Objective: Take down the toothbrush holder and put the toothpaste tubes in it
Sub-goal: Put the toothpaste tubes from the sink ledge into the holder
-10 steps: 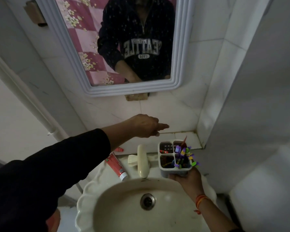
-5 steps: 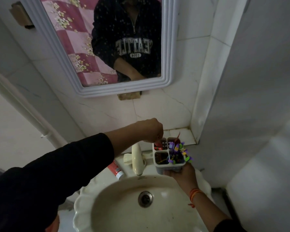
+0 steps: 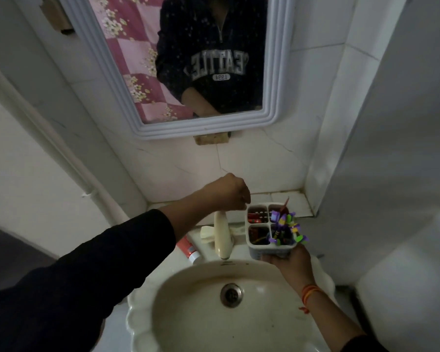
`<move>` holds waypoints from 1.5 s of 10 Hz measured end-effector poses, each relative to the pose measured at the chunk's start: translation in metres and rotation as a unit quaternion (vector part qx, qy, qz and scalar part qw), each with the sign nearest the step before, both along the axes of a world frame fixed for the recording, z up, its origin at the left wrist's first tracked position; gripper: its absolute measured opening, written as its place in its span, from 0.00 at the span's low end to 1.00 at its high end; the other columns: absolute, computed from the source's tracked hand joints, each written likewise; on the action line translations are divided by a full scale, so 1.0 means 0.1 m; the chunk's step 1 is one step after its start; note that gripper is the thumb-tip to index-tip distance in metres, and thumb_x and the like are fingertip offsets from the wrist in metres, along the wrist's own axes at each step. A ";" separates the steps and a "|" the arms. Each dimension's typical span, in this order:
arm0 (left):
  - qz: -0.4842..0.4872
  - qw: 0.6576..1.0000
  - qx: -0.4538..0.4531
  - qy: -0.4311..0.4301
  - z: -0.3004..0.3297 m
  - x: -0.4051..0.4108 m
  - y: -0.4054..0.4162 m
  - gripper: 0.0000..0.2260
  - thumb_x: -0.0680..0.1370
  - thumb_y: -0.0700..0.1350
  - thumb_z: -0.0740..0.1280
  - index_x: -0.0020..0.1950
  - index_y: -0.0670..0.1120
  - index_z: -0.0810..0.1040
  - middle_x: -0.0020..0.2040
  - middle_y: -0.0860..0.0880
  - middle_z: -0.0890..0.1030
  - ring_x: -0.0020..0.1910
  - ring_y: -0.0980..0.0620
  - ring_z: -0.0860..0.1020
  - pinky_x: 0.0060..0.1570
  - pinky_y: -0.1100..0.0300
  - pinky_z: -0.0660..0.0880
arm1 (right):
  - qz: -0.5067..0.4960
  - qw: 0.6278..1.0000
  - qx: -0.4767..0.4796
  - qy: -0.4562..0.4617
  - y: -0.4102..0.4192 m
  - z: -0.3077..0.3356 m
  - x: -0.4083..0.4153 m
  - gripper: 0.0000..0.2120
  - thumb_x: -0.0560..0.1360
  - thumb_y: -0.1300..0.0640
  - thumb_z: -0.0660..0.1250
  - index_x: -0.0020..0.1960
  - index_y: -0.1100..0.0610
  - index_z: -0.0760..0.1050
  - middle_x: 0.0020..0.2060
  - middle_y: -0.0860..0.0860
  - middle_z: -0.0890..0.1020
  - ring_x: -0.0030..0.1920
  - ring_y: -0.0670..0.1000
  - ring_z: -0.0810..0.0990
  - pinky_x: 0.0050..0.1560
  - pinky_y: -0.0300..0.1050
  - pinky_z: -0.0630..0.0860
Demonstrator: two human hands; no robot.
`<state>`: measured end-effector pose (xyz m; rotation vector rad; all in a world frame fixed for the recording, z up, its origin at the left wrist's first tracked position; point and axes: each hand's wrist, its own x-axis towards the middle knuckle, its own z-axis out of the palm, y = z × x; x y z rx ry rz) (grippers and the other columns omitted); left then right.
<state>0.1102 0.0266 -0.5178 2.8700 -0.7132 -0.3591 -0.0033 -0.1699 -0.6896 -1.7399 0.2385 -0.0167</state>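
Note:
My right hand [image 3: 290,264] holds a white four-compartment toothbrush holder [image 3: 272,251] from below, over the sink's back right rim. Purple and green toothbrushes [image 3: 286,228] stick out of its right compartments. A small red tube [image 3: 255,219] lies in the back left compartment. My left hand [image 3: 226,193] hovers just left of and above that compartment with its fingers curled in and nothing visible in them. A red and white toothpaste tube [image 3: 188,247] lies on the sink rim left of the tap, partly hidden under my left forearm.
A cream tap [image 3: 222,236] stands at the back of the white sink [image 3: 142,323], with the drain [image 3: 231,294] in the basin. A framed mirror [image 3: 203,128] hangs above. A tiled ledge [image 3: 294,200] sits in the corner behind the holder, and a white wall closes the right side.
My left hand came over to the holder pinching a small red tube and lowered it into the back left compartment. Now the hand sits slightly above it. The holder stays in my right hand.

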 end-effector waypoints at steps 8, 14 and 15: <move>0.068 0.980 0.188 -0.017 -0.90 0.12 1.42 0.19 0.83 0.47 0.58 0.75 0.51 0.68 0.69 0.43 0.69 0.55 0.39 0.80 0.44 0.53 0.71 | 0.037 0.992 -0.104 0.061 0.02 0.11 -0.01 0.14 0.65 0.57 0.83 0.36 0.56 0.77 0.37 0.50 0.83 0.38 0.50 0.80 0.43 0.45 0.75; 0.094 0.994 -0.054 -0.025 0.74 -0.39 0.07 0.19 0.65 0.54 0.83 0.51 0.48 0.84 0.45 0.53 0.83 0.44 0.54 0.82 0.43 0.61 0.80 | 0.042 0.993 -0.095 0.057 0.02 0.23 -0.08 0.18 0.65 0.57 0.83 0.48 0.51 0.76 0.41 0.49 0.81 0.43 0.50 0.80 0.46 0.41 0.77; 0.079 0.995 -0.057 -0.013 0.60 -0.53 -0.12 0.16 0.64 0.52 0.84 0.46 0.50 0.85 0.43 0.53 0.83 0.42 0.55 0.82 0.41 0.60 0.80 | 0.033 0.996 -0.068 0.056 0.05 0.25 -0.09 0.22 0.61 0.58 0.84 0.51 0.50 0.79 0.45 0.48 0.83 0.48 0.52 0.82 0.57 0.55 0.81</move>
